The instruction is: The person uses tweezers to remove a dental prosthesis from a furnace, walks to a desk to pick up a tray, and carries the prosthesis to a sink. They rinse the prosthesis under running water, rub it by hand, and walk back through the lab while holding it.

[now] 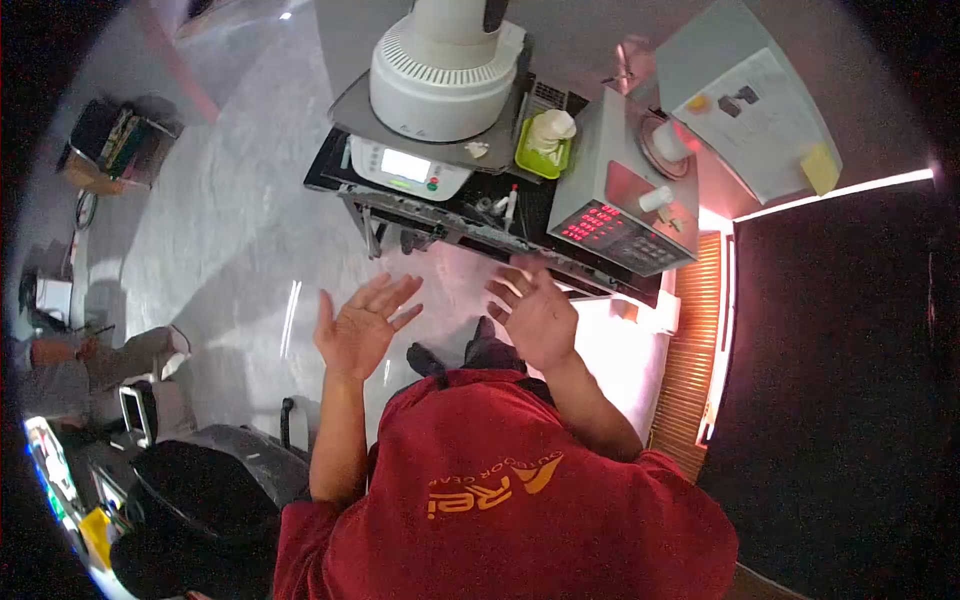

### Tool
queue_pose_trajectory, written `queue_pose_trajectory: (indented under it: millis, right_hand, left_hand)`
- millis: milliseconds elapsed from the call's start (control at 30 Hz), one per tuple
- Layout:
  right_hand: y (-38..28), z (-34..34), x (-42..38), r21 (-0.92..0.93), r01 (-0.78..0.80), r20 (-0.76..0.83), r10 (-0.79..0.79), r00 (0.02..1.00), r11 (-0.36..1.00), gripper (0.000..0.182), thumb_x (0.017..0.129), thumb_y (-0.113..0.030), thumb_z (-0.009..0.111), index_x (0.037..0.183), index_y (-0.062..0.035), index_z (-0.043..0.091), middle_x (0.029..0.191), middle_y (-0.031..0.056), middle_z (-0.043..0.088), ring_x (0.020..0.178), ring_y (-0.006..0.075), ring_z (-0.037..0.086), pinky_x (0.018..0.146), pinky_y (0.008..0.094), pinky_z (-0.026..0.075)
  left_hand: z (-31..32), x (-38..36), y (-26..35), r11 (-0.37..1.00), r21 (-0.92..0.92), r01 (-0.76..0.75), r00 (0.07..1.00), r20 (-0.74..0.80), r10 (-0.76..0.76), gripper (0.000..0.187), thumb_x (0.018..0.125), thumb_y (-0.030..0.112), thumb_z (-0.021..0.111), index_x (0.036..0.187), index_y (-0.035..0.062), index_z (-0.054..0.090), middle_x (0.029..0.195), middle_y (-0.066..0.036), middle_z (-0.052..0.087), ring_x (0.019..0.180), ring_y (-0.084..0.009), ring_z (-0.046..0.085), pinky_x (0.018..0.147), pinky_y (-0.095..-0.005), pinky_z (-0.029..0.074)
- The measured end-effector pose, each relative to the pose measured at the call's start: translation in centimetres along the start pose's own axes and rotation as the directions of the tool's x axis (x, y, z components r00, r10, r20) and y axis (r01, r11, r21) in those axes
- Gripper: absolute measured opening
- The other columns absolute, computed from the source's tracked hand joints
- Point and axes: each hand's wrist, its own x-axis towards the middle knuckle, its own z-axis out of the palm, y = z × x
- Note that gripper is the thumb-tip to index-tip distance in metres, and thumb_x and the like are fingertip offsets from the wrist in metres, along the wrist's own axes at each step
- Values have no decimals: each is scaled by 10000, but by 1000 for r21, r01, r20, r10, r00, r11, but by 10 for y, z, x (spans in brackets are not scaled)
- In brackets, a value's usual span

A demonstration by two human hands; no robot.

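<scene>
Both hands are raised in front of my red shirt (500,490), short of the table's front edge. My left hand (358,330) is open, its palm turned up and its fingers spread, with nothing in it. My right hand (540,318) is also open and holds nothing; its fingers are apart and slightly curled. It is nearest the dark table (480,228). On that table stand a white machine (440,90) with a lit screen (406,166) and a grey box (630,190) with red digits. A small green tray (541,160) holding crumpled white material sits between them.
A small tube (511,208) lies near the table edge. A raised grey lid (750,100) bears papers and a yellow note. At left, another person's leg (140,358) shows beside a black chair (200,490). A dark panel (830,390) stands at right.
</scene>
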Motion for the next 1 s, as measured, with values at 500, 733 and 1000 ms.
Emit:
queue_pose_trajectory:
  millis: [500, 733, 1000]
  right_hand:
    - [-153, 114, -36, -315, 919, 603, -697, 388, 239, 183, 797, -127, 727, 892, -54, 588, 918, 64, 559, 821, 146, 522, 700, 258, 439]
    - [-235, 181, -104, 104, 968, 881, -431, -197, -230, 151, 822, -170, 698, 887, -62, 615, 894, 53, 578, 807, 140, 536, 695, 261, 441]
    - [-227, 172, -143, 258, 899, 850, -359, -385, -353, 154, 851, -220, 666, 881, -71, 646, 868, 41, 600, 790, 133, 552, 688, 265, 444]
  left_hand:
    - [-15, -23, -47, 917, 381, 119, 884, -460, 77, 354, 952, 198, 614, 646, 133, 448, 610, 10, 441, 588, -114, 429, 673, -298, 414]
    - [-47, -64, -31, 884, 449, 127, 854, -503, 133, 272, 952, 179, 568, 704, 115, 476, 662, -12, 465, 631, -129, 434, 667, -309, 421]
    - [-16, -35, -49, 889, 451, 77, 851, -495, 177, 198, 905, 133, 557, 724, 94, 485, 690, -23, 480, 647, -147, 469, 666, -310, 430]
